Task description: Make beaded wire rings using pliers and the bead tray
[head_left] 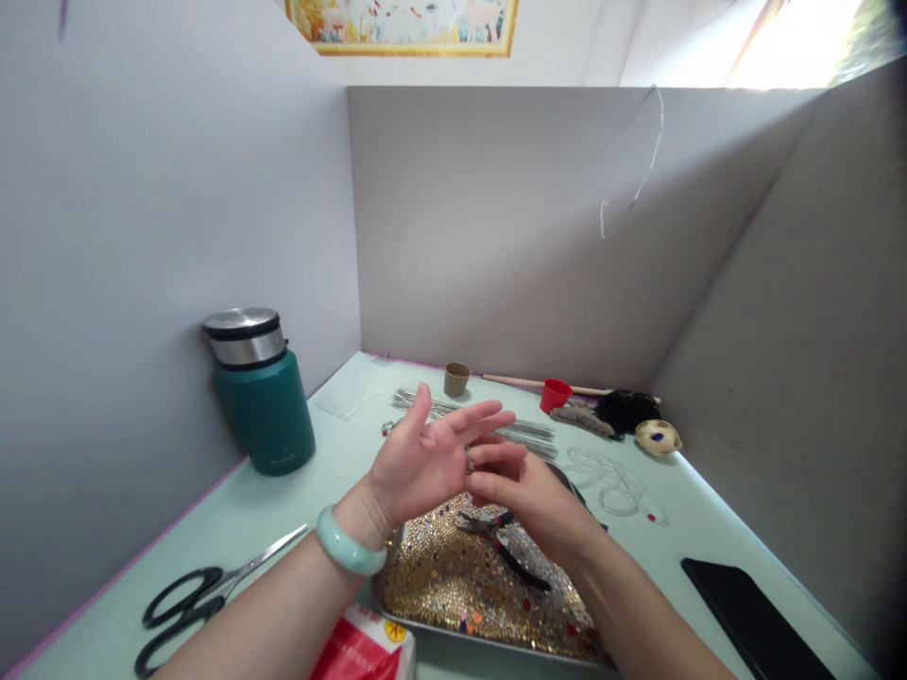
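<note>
My left hand (429, 463) is held palm up above a tray, its thumb and fingers spread, a pale green bangle (352, 546) around the wrist. Against its finger side, my right hand (521, 482) bends its thumb and forefinger together at a small silver ring (469, 461). Whether a left finger passes through the ring I cannot tell. Below both hands, black-handled pliers (506, 548) rest on many gold sequin-like pieces and a few coloured beads in the metal tray (482, 642). My right hand partly covers the pliers.
Scissors (213, 590) and a green flask (265, 416) stand at left; a red-white packet (368, 647) lies in front. Thin metal rods (528, 434), a brown cup (457, 379), a red cup (555, 396) and clear cord (616, 486) are behind. A black phone-like slab (758, 619) is right. Grey partitions (496, 227) enclose the table.
</note>
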`<action>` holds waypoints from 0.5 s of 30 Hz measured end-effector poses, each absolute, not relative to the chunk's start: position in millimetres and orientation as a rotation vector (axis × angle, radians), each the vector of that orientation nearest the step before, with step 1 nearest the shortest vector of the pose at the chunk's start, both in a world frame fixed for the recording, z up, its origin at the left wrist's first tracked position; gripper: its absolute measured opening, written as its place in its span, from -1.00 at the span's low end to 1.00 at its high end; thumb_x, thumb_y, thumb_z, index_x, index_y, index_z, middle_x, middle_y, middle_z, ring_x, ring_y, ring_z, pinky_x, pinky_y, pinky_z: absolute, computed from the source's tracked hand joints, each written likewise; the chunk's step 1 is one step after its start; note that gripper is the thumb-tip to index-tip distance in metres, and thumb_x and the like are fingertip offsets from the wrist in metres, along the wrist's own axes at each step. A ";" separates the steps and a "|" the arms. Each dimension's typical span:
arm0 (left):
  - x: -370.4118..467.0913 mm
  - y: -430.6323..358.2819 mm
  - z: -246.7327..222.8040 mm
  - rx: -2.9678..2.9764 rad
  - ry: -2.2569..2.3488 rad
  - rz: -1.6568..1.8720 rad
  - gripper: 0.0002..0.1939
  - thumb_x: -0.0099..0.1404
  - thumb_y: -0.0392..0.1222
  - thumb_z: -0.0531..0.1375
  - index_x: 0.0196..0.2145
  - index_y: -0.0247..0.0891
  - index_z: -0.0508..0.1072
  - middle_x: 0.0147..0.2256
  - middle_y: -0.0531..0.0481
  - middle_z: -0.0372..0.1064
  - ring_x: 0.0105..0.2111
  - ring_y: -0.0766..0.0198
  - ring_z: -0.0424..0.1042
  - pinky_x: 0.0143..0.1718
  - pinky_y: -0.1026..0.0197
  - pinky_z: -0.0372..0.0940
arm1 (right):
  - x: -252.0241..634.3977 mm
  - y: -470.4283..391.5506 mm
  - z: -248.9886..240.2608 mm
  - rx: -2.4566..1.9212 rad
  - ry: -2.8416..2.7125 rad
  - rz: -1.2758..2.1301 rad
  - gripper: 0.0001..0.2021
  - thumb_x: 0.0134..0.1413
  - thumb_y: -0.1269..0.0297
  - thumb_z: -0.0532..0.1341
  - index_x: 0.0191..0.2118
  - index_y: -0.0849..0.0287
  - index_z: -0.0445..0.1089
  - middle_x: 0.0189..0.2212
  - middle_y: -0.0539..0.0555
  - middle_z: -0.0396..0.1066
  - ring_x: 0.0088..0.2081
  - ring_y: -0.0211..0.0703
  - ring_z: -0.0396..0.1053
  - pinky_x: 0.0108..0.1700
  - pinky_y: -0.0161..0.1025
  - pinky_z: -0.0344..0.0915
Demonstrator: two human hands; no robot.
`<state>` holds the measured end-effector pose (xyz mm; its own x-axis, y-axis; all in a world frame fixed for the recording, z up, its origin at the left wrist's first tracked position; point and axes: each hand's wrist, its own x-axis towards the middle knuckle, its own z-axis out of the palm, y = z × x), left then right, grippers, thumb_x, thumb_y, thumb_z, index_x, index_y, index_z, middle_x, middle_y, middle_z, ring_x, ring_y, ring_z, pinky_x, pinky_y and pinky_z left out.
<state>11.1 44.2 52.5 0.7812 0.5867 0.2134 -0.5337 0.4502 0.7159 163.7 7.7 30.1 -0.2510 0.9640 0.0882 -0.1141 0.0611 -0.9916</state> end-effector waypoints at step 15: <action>20.1 35.9 36.2 2.944 0.665 0.754 -0.85 0.23 -0.22 0.17 -0.22 -0.13 0.48 -0.17 0.02 0.48 0.08 0.04 0.22 0.19 -0.34 -0.43 | 200.1 14.3 40.3 -1.225 -1.824 0.660 -0.72 0.11 0.24 0.18 -0.03 0.03 0.32 -0.02 0.09 0.28 -0.07 -0.08 0.29 -0.15 -0.14 0.33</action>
